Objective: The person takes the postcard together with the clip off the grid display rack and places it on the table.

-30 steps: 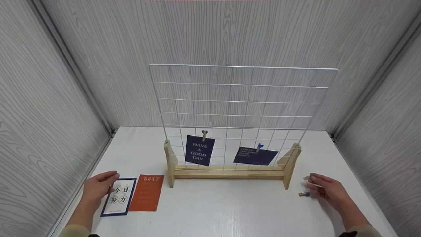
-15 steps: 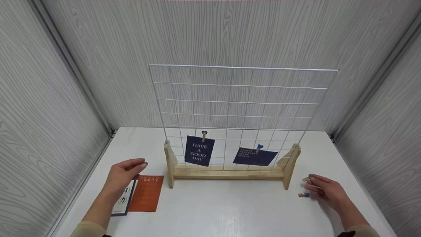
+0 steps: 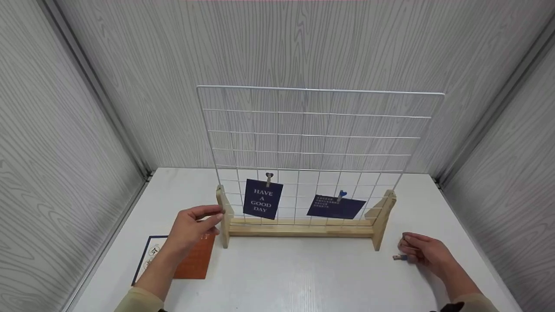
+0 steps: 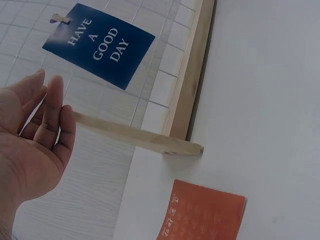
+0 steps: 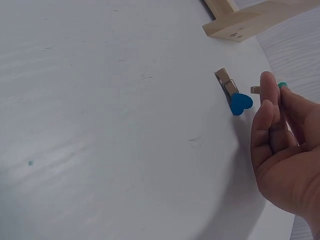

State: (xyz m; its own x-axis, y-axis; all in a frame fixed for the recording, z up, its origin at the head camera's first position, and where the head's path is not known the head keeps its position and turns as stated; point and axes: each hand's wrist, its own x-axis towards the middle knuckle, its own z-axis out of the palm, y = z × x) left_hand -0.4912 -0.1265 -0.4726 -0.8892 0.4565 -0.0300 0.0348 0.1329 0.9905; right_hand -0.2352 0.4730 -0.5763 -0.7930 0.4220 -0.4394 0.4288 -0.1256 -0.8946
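My left hand [image 3: 190, 229] is beside the left wooden post [image 3: 224, 221] of a wire grid stand. Its fingers are loosely bent with nothing seen between them; whether they touch the post I cannot tell. A dark blue "HAVE A GOOD DAY" card [image 4: 102, 45] hangs from the grid by a small clothespin [image 4: 61, 19]. On the right, my right hand [image 3: 429, 253] pinches a small wooden clothespin [image 5: 255, 90] with a green tip, mostly hidden by the fingers. Below it on the table lies another clothespin with a blue heart [image 5: 241, 103].
The left forearm partly covers a blue-edged white card [image 3: 146, 255] and an orange-red card [image 3: 194, 264] on the white table [image 3: 295, 277]. A second dark blue card [image 3: 336, 208] hangs sideways on the wire grid [image 3: 303, 130]. Grey wood-patterned walls enclose the table.
My left hand has left the white card and moved right and away from me to the stand's left post. The right hand stays nearly in place with its clothespin, which has turned slightly.
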